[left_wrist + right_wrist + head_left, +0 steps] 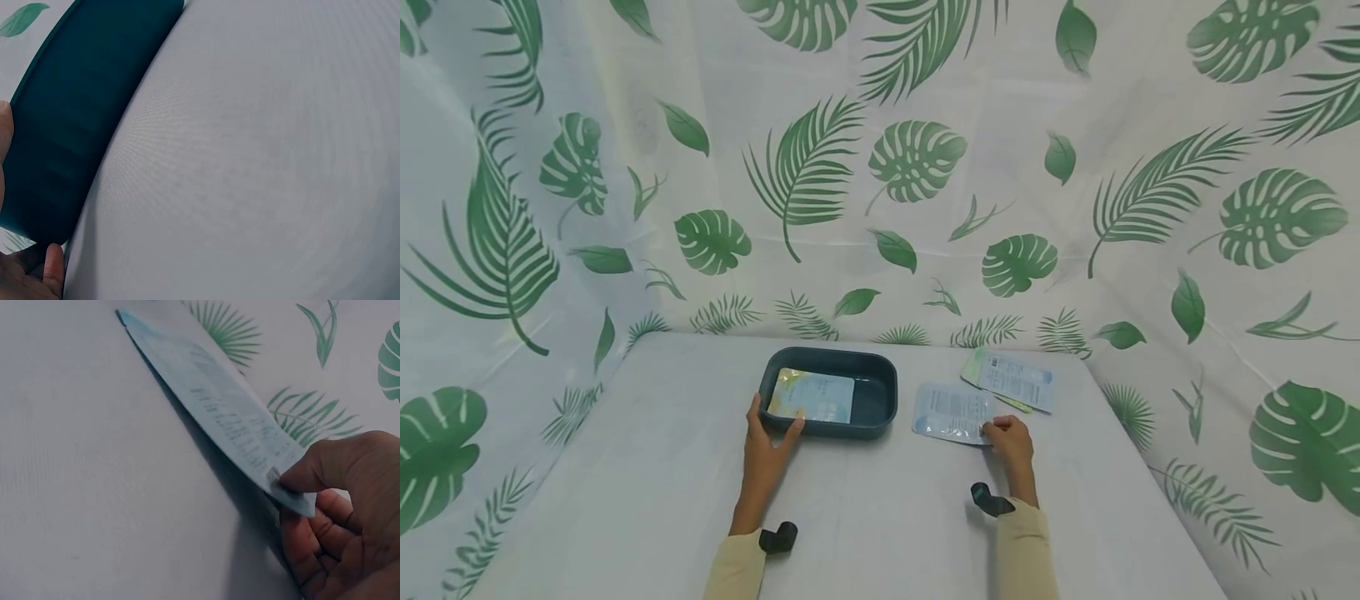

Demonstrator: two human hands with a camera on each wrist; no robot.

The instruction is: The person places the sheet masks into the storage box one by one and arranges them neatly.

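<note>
Directions are taken from the head view, 12 o'clock away from the person. The held pouch [951, 411] lies just beside the tray [850, 430], at about 3 o'clock from it, with a strip of desk [880, 517] between. Its long axis runs near 9-to-3, roughly in line with the tray's own. The right hand [1011, 437] is the nearer, pinching the pouch's 4 o'clock corner between thumb and fingers; the free end points to the tray. Whether that end touches the desk cannot be told. The left hand [766, 458] grips the tray's 8 o'clock corner, thumb spread from fingers. A flat pouch [814, 396] occupies the tray's 9 o'clock end; dark floor shows at 3 o'clock.
</note>
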